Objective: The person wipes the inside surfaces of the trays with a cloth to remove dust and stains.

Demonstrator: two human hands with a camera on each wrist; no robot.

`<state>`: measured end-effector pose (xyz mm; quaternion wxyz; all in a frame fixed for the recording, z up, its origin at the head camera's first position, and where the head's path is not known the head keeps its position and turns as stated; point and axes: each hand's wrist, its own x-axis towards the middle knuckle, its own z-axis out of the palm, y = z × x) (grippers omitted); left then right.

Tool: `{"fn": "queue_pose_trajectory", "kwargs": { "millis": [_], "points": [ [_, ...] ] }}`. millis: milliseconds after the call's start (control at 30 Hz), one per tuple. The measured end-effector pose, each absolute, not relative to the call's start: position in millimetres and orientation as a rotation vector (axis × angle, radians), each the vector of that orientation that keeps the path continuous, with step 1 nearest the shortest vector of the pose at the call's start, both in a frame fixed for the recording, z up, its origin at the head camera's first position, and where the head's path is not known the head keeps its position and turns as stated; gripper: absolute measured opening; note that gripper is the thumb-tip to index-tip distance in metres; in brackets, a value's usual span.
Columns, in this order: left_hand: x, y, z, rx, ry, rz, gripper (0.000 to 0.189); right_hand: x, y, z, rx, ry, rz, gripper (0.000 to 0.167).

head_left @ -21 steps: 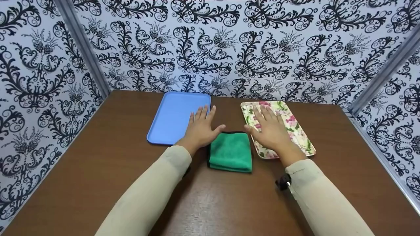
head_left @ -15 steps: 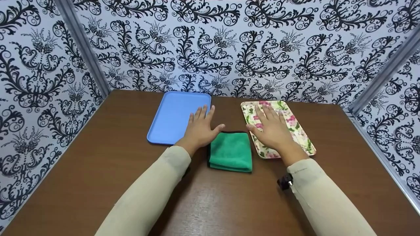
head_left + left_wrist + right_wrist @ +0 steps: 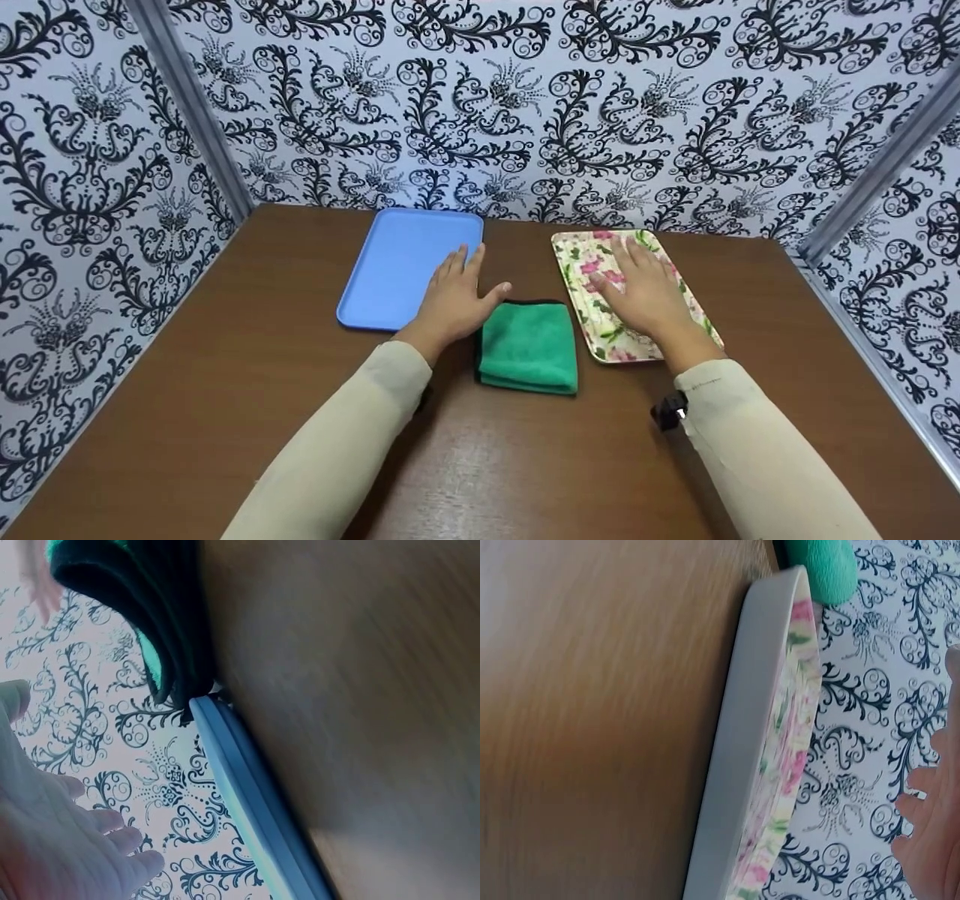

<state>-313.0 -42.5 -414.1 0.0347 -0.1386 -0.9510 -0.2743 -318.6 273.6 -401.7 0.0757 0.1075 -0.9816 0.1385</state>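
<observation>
My left hand (image 3: 453, 302) is held with straight fingers above the right edge of a plain blue tray (image 3: 397, 262). The left wrist view shows a gap between that hand (image 3: 67, 832) and the blue tray (image 3: 244, 795). Over a floral tray (image 3: 589, 289) on the right hovers my right hand (image 3: 646, 296), palm down, fingers extended. It also stays apart from the floral tray (image 3: 742, 742) in the right wrist view. Between the trays lies a folded green cloth (image 3: 529, 349) with dark edging, touched by neither hand.
All three things lie on a brown wooden table (image 3: 450, 465). Behind it rises a patterned white-and-black wall (image 3: 480, 112), with side walls at left and right. Metal posts (image 3: 199, 112) stand at the corners.
My right hand has shifted to the right over the floral tray. The left hand has moved only slightly. Trays and cloth lie as before.
</observation>
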Motion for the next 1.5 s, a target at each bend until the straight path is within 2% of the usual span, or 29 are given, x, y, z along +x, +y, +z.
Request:
{"fn": "queue_pose_trajectory", "kwargs": {
  "millis": [567, 1233, 1500],
  "points": [
    [-295.3, -49.6, -422.1, -0.374, -2.918, -0.966, 0.086, -320.3, 313.2, -398.5, 0.147, -2.964, 0.613, 0.086],
    [-283.1, -43.2, -421.3, -0.255, -3.067, -1.029, 0.084, -329.1, 360.2, -417.9, -0.071, -3.087, 0.774, 0.096],
    [-276.4, -39.0, -420.0, -0.212, -3.164, -0.973, 0.073, -332.1, 369.8, -421.9, -0.159, -3.123, 0.828, 0.092]
  ]
}}
